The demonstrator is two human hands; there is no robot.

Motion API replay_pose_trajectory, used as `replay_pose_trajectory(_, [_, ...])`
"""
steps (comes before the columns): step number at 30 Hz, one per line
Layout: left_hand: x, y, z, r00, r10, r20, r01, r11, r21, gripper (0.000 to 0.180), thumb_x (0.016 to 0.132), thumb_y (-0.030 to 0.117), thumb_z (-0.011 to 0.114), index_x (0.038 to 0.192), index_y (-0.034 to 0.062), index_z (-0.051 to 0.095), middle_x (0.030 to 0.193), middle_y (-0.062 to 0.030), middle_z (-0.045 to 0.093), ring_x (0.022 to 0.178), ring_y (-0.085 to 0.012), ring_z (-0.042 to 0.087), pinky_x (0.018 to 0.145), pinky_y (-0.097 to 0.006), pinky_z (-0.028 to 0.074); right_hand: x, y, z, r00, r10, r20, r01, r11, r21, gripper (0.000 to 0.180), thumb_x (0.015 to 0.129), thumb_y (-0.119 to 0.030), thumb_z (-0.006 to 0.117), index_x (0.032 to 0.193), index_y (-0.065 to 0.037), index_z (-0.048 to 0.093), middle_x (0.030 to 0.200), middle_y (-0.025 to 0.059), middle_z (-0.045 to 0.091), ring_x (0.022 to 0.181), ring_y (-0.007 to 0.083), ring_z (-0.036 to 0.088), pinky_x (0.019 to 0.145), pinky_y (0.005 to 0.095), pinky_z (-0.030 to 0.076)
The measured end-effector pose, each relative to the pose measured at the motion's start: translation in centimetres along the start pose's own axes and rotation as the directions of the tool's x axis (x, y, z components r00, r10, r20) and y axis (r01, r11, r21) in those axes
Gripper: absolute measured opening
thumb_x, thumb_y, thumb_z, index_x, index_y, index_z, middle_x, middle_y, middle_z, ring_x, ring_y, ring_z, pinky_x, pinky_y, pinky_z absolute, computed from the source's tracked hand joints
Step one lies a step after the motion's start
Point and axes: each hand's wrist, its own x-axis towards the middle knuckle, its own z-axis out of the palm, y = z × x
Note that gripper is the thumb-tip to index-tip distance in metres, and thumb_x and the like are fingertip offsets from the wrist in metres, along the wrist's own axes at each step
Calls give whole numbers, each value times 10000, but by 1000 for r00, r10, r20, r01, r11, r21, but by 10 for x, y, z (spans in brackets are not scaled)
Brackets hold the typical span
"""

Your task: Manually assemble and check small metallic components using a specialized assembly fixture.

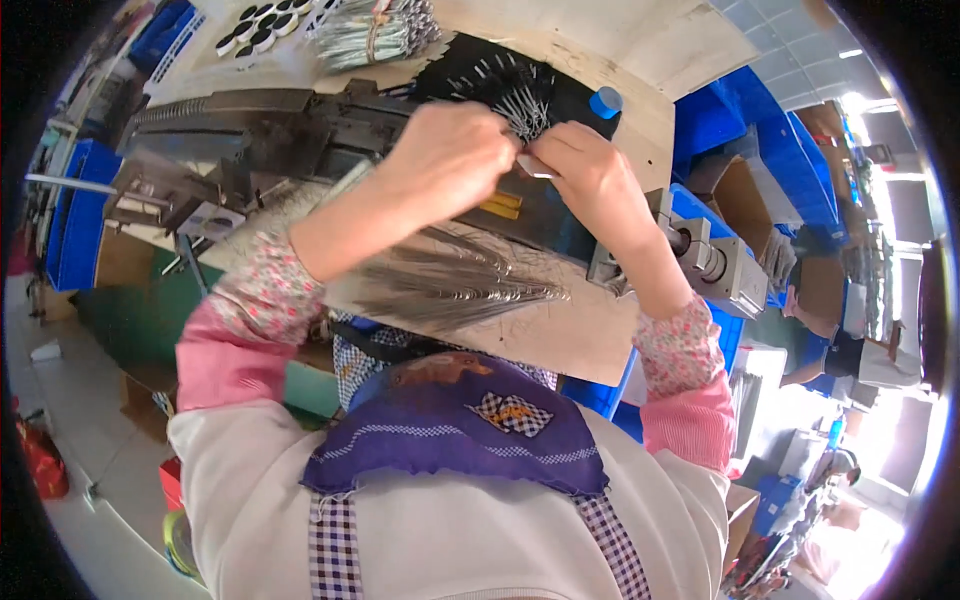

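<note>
A: What is pictured at the fingers?

B: Two bare hands are held close together above a cluttered table (590,350): the left hand (455,145) curled, the right hand (592,175) bent beside it. A small white piece (540,167) is seen at the right fingers; whether it is pinched or wrapped on the thumb cannot be told.

A: And the left fingers?

B: They are folded inward with the tips hidden; what is pinched there, if anything, cannot be told.

A: Where are the metal pieces found?

B: A fan of thin metal pieces (525,108) is spread just beyond the fingers on a black mat (460,58). Past the right fingers, a blue cap (605,102) is set. On the near side of the fingers, yellow strips (502,205) are laid, with a heap of fine wires (460,285) nearer still.

A: What could go wrong?

B: The fan could be scattered if its gathered ends are brushed by a knuckle. Wires could be snagged by the left sleeve (265,290), so near are they strewn. Anything loosely pinched could be dropped and lost in the heap.
</note>
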Motion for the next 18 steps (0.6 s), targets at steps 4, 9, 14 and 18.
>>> replay_pose_trajectory(4, [-16,-20,-28,940,193,-281,-125,962,242,196,693,90,647,880,110,703,814,16,606,799,-170,582,694,-319,460,15,-2,14,976,167,-140,-96,907,410,135,778,-79,694,894,-16,670,815,129,669,743,295,648,678,335,529])
replay_pose_trajectory(9, [-85,42,14,651,-682,-332,172,559,-811,206,947,214,558,897,44,663,776,-74,624,571,-164,542,518,-264,444,33,-7,33,969,203,-137,-97,832,546,177,769,-138,716,876,-4,672,816,130,665,757,303,649,688,339,528])
replay_pose_trajectory(14, [-105,5,18,856,-241,458,-138,-959,-247,508,1005,445,382,884,-4,588,578,-60,507,409,-120,397,384,-244,316,33,-5,40,990,94,-103,-62,957,282,144,780,-121,704,838,4,663,826,116,668,766,294,643,677,352,526])
replay_pose_trajectory(18, [-69,13,-48,893,-124,433,-94,-992,-89,458,998,402,405,1023,-28,560,563,-39,461,396,-94,388,357,-220,293,31,-3,47,994,95,-58,-80,973,218,132,753,-157,692,822,-45,677,791,113,650,750,306,643,681,380,527])
